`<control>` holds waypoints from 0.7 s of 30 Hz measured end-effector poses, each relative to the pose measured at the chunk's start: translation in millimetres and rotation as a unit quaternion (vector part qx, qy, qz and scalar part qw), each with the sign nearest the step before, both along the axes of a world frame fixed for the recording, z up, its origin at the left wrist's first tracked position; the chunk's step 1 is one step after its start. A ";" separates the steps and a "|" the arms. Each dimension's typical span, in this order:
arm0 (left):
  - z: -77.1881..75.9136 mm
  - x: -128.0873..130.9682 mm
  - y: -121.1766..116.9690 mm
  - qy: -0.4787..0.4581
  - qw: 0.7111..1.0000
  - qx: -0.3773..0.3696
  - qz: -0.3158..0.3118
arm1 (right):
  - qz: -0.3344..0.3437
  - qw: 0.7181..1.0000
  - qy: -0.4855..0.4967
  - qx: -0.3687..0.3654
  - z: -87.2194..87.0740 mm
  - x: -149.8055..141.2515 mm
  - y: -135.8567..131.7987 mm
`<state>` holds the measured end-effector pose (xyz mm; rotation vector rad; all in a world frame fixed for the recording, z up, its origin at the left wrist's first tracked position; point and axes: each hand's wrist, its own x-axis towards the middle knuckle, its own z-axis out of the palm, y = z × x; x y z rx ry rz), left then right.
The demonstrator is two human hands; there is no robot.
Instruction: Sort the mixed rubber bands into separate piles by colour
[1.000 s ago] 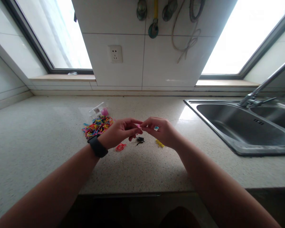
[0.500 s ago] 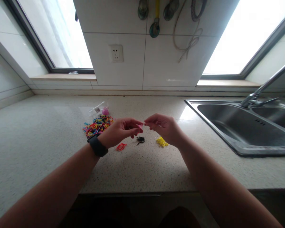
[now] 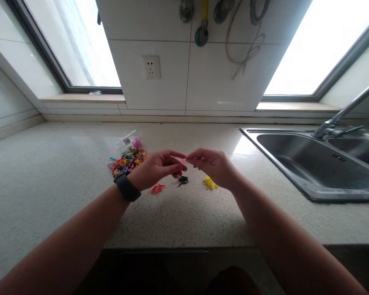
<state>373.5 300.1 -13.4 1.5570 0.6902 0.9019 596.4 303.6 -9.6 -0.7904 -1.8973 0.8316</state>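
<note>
Bands (image 3: pixel 182 162), pink and small, sit gripped in the left hand (image 3: pixel 156 166) at frame centre, the right hand (image 3: pixel 214 162) apparently pinching their edge, probably for fine control.

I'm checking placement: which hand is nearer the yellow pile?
Right. The right hand is just above the yellow pile in view; the left hand is farther off, to its left.

Two windows (image 3: pixel 289 53) glare white, leaving the counter's near edge (image 3: pixel 184 244) dim.
</note>
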 end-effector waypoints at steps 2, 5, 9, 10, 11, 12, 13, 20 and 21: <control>2.2 0.9 -1.4 0.006 1.000 0.004 0.005 | 0.004 1.000 -0.001 -0.002 -0.1 -1.7 -0.8; 4.2 1.8 -3.2 0.015 1.000 0.003 0.012 | 0.011 1.000 -0.003 -0.007 -0.1 -3.3 -2.0; 3.6 0.8 -3.5 0.016 1.000 -0.017 0.008 | -0.001 1.000 -0.011 0.000 0.2 -3.3 -2.6; 3.1 0.4 -3.2 0.011 1.000 -0.025 0.006 | -0.007 1.000 -0.009 0.004 0.5 -3.1 -2.5; 2.8 -0.1 -2.9 0.003 0.999 -0.033 0.005 | -0.012 1.000 -0.003 0.006 1.0 -2.7 -2.2; 2.6 -0.5 -2.6 -0.008 0.999 -0.040 0.004 | -0.017 1.000 0.008 0.006 1.7 -2.2 -1.9; 2.6 -0.8 -2.5 -0.023 0.999 -0.048 0.003 | -0.021 0.999 0.025 0.002 2.6 -1.5 -1.5; 6.6 -2.0 -5.3 -0.123 0.987 -0.100 -0.013 | -0.060 0.988 0.141 -0.031 10.1 6.9 1.2; 6.9 -2.5 -5.8 -0.131 0.986 -0.105 -0.016 | -0.063 0.987 0.144 -0.030 10.8 7.8 1.4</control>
